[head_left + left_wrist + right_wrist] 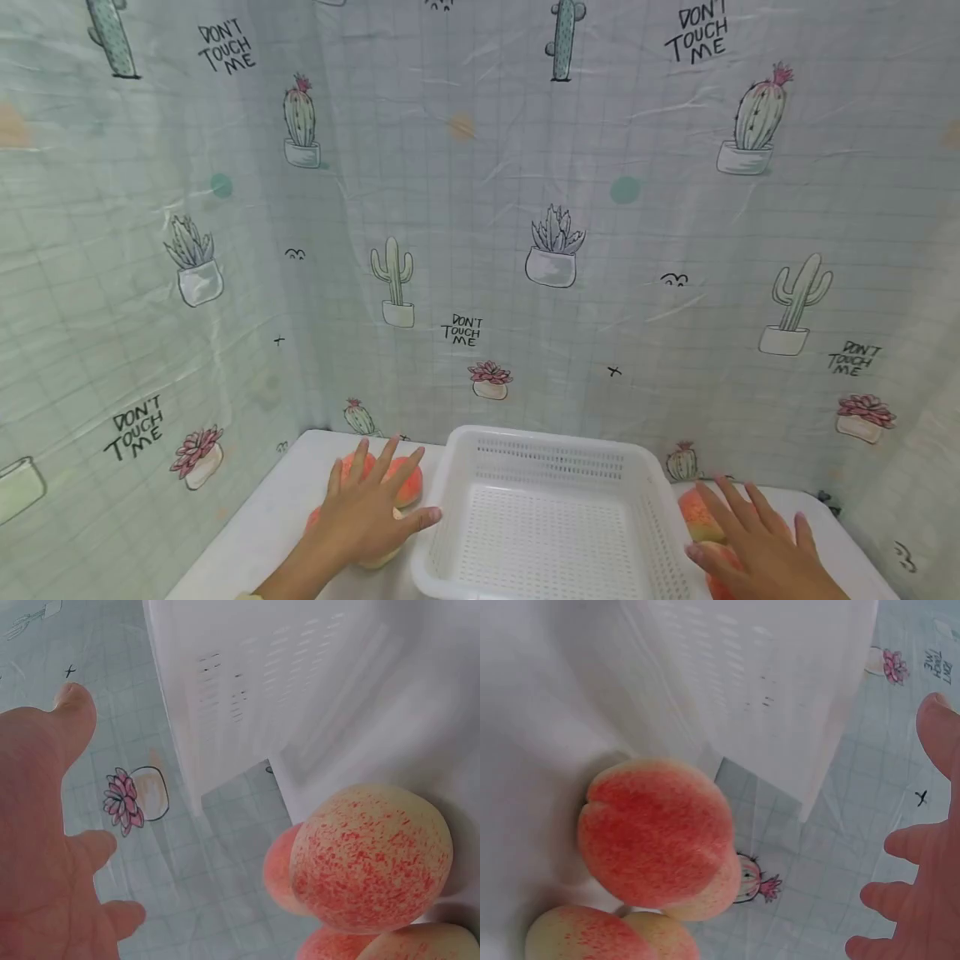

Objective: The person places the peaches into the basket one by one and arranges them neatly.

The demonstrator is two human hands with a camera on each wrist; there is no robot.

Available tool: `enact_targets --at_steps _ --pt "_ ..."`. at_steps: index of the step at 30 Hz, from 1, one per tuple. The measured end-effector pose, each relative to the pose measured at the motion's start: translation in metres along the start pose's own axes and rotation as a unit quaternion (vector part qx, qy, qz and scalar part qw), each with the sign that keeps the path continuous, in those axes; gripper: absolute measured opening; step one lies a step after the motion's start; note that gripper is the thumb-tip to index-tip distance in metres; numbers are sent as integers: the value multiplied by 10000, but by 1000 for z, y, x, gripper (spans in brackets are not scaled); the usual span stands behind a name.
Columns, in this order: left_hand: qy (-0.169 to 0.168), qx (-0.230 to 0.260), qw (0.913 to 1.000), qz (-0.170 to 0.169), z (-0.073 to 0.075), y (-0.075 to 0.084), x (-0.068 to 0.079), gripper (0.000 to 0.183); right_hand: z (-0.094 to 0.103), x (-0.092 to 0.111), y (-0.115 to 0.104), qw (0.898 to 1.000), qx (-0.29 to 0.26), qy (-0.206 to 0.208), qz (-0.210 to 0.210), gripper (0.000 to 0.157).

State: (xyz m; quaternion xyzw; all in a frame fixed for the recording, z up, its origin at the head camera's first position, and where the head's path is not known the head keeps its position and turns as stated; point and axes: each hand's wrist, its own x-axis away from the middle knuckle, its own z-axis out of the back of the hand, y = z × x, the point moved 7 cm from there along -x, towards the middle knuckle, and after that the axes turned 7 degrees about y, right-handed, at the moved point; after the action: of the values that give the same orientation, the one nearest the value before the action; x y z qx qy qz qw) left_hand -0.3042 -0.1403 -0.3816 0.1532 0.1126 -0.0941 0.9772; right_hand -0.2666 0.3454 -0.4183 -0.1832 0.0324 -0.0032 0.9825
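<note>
Along the far edge of the white table, between its left and right sides, stands a white plastic basket with slotted walls and a perforated floor. Your left hand hovers over the left group of peaches, which lies between the basket and the table's left edge, near the far left corner. Its fingers are spread wide and hold nothing, with the thumb pointing toward the basket's left rim. From the left wrist you see a visible gap between that hand and the peaches, with a speckled peach nearest the camera and parts of others behind and below it.

Your right hand is likewise above the right group of peaches, between the basket and the table's right edge, near the far right corner. Its fingers are also wide apart, gripping nothing. The right wrist view shows you a deep red peach close to the basket's outer wall, other peaches crowding it, and your fingertips well apart from them. Behind the table hangs a plastic sheet printed with potted cacti and "DON'T TOUCH ME".
</note>
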Motion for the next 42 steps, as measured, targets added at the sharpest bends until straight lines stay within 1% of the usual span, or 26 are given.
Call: enact_targets --at_steps 3,8,12,15,19,21,23,26,28,31,33,35,37,39,42 --pt "1 79 10000 -29 -2 0 1 92 -2 3 8 9997 0 -166 -156 98" --pt "-30 223 9997 53 -2 -2 2 92 -2 4 16 9997 21 -136 -219 98" --pt "-4 366 9993 37 -1 -2 -1 91 -4 6 26 9987 -47 -323 -382 98" --pt "-75 594 9982 71 -2 -3 -3 91 -6 8 37 9974 -106 -474 -532 101" --pt "-174 1145 9932 99 -3 -5 -6 91 -11 8 54 9962 -34 -478 -729 107" --pt "-214 1465 9888 185 -4 -8 -6 91 -13 7 63 9951 -40 -486 -860 110" --pt "-249 1673 9849 359 -6 -12 -7 91 -16 6 71 9933 -120 -554 -1006 113" --pt "-285 1809 9809 657 -9 -17 -8 91 -20 5 82 9890 -252 -670 -1298 117" --pt "-330 1901 9780 792 -11 -18 -9 91 -23 6 88 9863 -245 -720 -1460 119" --pt "-432 2375 9661 919 -16 -20 -11 91 -26 7 96 9834 -127 -766 -1643 122" --pt "-466 2814 9534 984 -19 -21 -11 91 -29 6 101 9834 -259 -758 -1631 123" --pt "-478 3235 9389 1076 -22 -24 -12 89 -34 4 108 9804 -597 -786 -1705 125" --pt "-459 3474 9285 1229 -25 -26 -13 86 -39 2 116 9749 -995 -782 -1832 128" --pt "-471 3622 9201 1416 -29 -27 -15 82 -44 2 124 9664 -1337 -736 -2070 133" --pt "-544 3856 9053 1697 -36 -27 -19 73 -48 6 134 9563 -1486 -583 -2451 139"
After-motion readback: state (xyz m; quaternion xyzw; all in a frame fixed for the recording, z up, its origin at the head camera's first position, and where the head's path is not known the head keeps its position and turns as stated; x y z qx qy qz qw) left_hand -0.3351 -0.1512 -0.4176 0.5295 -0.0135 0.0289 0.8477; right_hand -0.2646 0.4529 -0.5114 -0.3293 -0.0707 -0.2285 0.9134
